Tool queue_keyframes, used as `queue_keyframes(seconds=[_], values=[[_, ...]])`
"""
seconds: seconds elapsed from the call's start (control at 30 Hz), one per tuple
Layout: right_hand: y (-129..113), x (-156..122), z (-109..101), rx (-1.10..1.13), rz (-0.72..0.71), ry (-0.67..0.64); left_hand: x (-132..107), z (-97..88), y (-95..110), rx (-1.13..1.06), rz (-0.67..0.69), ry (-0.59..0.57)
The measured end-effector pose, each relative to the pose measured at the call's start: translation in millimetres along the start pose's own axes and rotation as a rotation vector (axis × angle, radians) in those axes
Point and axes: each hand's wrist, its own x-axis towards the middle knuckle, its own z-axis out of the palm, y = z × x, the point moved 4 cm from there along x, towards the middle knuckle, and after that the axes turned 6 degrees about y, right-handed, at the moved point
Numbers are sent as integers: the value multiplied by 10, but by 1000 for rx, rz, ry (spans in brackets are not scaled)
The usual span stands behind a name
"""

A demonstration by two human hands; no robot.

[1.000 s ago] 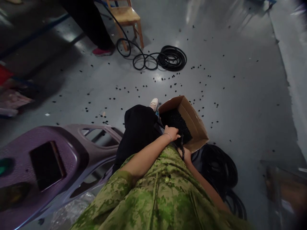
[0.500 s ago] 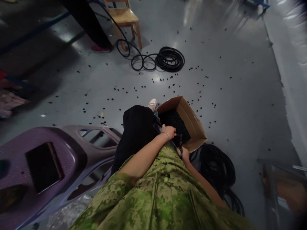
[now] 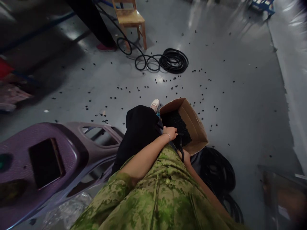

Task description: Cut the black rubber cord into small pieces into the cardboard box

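My left hand (image 3: 170, 133), with a thin bracelet at its wrist, is closed around a black hose, whose short end pokes out past the fingers. My right hand (image 3: 186, 157) grips dark-handled scissors (image 3: 181, 149). Their blades point up toward the hose end; whether they touch it I cannot tell. Both hands are at the near edge of an open cardboard box (image 3: 197, 123), which holds a heap of small black pieces (image 3: 177, 123). Beside my right forearm lies a bundle of black hose (image 3: 217, 169).
A purple plastic stool (image 3: 72, 145) carries a phone (image 3: 45, 163). Clear plastic wrapping (image 3: 69, 209) lies below it. Ahead are a coil of black hose (image 3: 174, 60), a wooden chair (image 3: 130, 17) and another person's leg (image 3: 96, 24). Small black pieces are strewn over the grey floor (image 3: 244, 105).
The whole view has shifted slightly, so the floor things sit a little farther right. My hands keep nearly the same place over the box, still holding the hose and the scissors.
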Motion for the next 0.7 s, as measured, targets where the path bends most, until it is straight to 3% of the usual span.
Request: queue_keyframes(seconds=[0.27,0.53,0.7], values=[[-86,-83,-150,336,103,-234,41,31,-11,-29,11,25],[-96,-84,-127,373,134,-261,11,70,38,11,89,16],[-117,-104,-123,366,235,-234,-10,69,65,40,115,6]])
